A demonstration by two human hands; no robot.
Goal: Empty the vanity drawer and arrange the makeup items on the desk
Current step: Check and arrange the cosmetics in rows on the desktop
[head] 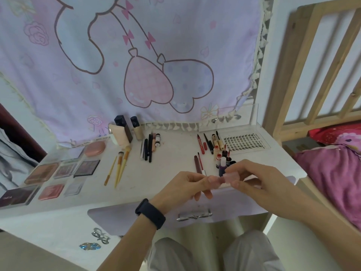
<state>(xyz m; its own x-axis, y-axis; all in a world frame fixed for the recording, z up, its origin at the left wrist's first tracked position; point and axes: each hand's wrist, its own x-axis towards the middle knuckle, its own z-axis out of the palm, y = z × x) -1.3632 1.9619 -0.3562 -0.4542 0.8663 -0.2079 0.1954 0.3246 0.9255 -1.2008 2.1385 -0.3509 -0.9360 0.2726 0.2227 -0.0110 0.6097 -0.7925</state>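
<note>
Lower centre, the left hand (181, 185) and right hand (261, 178) each pinch one small pink tube (227, 178) above the drawer (127, 216). Three brushes (119, 165) lie side by side on the desk (172, 167), left of centre.

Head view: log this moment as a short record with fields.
held item: small pink item, blurred
left hand: pinches one end
right hand: pinches the other end
desk left: palettes
desk middle: brushes, dark pencils
desk right: lash tray
drawer front: below the hands
</note>
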